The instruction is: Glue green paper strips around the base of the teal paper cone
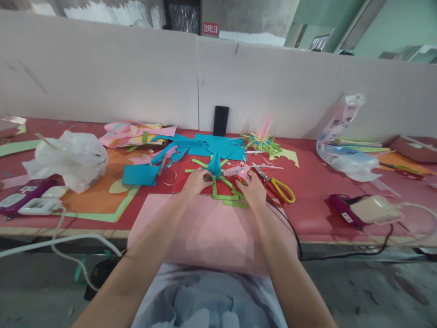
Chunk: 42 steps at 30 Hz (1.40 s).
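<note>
In the head view a pointed blue paper cone (215,165) stands upright, with light green paper strips (225,197) spreading out around its base on a red sheet (180,183). My left hand (197,183) is at the cone's left side, its fingers curled in against the base. Closed around a pink hot glue gun (241,172), my right hand (253,187) keeps the nozzle pointing left at the cone. Scissors with yellow and red handles (282,190) lie just right of that hand. Small details between my left fingertips are hidden.
Blue paper (218,145) and a pink-tipped paper piece (262,134) lie behind my hands. A black phone (221,120) leans on the white partition (136,73). Plastic bags (70,157) and purple power strips (346,212) flank the workspace. A black cord (290,224) crosses the table's front edge.
</note>
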### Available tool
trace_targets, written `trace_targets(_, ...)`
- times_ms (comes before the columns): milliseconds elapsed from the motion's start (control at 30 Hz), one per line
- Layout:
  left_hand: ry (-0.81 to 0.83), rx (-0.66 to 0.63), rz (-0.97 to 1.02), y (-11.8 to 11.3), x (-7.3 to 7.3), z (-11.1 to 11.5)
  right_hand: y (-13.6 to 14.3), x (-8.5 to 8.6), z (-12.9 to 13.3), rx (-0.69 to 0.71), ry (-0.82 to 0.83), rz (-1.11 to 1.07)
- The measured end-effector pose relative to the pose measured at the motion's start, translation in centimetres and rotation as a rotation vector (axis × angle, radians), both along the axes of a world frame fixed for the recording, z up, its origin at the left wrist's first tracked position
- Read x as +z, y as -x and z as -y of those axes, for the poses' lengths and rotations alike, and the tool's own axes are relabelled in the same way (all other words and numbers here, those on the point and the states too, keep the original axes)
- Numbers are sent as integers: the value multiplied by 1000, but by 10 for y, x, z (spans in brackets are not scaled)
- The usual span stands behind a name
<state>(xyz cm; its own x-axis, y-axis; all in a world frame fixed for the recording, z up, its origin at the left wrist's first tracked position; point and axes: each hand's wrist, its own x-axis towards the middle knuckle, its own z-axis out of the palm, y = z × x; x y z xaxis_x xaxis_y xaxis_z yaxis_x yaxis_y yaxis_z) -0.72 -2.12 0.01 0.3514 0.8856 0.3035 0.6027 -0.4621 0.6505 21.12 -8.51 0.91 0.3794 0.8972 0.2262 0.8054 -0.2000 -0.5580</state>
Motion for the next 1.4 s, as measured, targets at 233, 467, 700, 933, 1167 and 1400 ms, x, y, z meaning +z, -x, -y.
trace_targets(233, 7, -26, 27, -1, 0, -1, 0, -3, -1, -4, -14, 4)
trace_targets(467, 178, -111, 147, 2, 2, -1, 7, -7, -1, -17, -177, 138)
trace_targets(700, 318, -151, 243, 8, 4, -1, 13, -9, -5, 52, -167, 198)
trace_targets(933, 334, -145, 236, 9, 8, 0, 11, -11, -7, 51, -145, 185)
trace_targets(1167, 319, -153, 220, 9, 11, 2, 10, -12, -7, 67, -152, 181)
trace_targets(1400, 312, -152, 220, 8, 9, 1, 10, -10, -7, 75, -147, 170)
